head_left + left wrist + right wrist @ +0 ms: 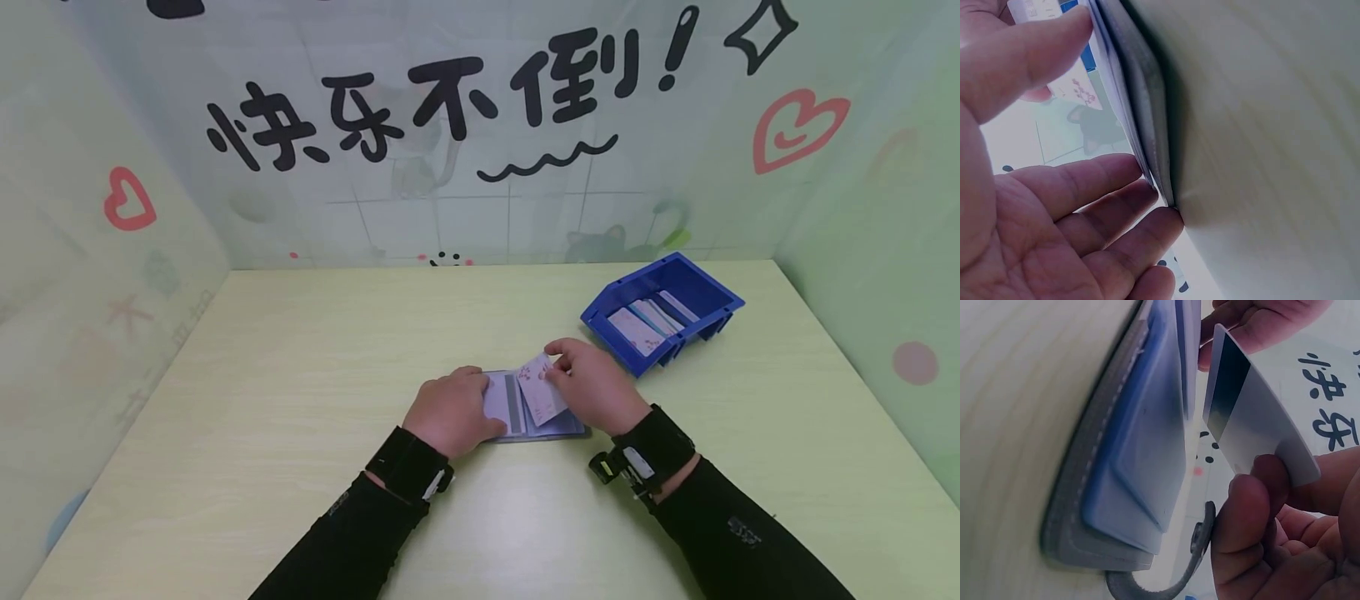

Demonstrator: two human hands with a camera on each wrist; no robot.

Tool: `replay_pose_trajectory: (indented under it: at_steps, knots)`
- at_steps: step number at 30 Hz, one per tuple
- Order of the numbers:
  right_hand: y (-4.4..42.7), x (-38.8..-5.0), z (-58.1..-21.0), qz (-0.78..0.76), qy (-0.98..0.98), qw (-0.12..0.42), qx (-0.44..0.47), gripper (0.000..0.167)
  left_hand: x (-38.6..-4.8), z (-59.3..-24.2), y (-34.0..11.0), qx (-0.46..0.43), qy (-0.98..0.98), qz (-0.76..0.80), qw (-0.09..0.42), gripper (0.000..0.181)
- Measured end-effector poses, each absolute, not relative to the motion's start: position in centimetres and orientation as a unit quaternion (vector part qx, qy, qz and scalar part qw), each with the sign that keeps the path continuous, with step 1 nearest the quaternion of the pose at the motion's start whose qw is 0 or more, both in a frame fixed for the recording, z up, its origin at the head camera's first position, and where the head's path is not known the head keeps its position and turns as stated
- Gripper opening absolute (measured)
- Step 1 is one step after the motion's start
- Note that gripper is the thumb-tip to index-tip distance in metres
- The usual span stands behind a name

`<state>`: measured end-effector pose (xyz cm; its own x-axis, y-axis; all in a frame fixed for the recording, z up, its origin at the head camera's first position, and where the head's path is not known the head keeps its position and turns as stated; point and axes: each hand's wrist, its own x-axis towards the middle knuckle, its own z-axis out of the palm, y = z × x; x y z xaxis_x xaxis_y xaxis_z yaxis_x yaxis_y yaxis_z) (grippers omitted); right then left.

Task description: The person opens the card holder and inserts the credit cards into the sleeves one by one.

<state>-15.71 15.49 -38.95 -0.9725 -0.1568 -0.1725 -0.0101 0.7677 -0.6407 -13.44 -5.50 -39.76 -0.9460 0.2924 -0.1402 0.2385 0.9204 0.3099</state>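
A card holder (557, 430) lies opened out on the table, with a grey stitched cover (1075, 534), clear plastic sleeves (1141, 462) and a snap strap (1200, 537). My left hand (453, 412) holds its left side, the thumb on the sleeves and the fingertips at the edge. A card with a grey stripe (513, 404) shows in the left page. Above the right page, my right hand (597, 387) pinches a tilted card (540, 390) between thumb and fingers. Pink flowers are printed on one face; the right wrist view shows a dark stripe (1230, 378) on the other.
A blue plastic bin (705, 283) stands at the back right of the pale wooden table (315, 350), holding several cards (636, 330). Printed cloth walls (480, 225) enclose the back and both sides.
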Motion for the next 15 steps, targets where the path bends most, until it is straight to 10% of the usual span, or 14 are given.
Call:
replay_pose_trajectory:
  at_steps: [15]
  knots:
    - [14.66, -15.39, -39.09, -0.309, 0.943, 0.121, -0.039, 0.042, -13.49, -39.73, -5.55, 0.14, 0.976, 0.14, 0.094, 0.061]
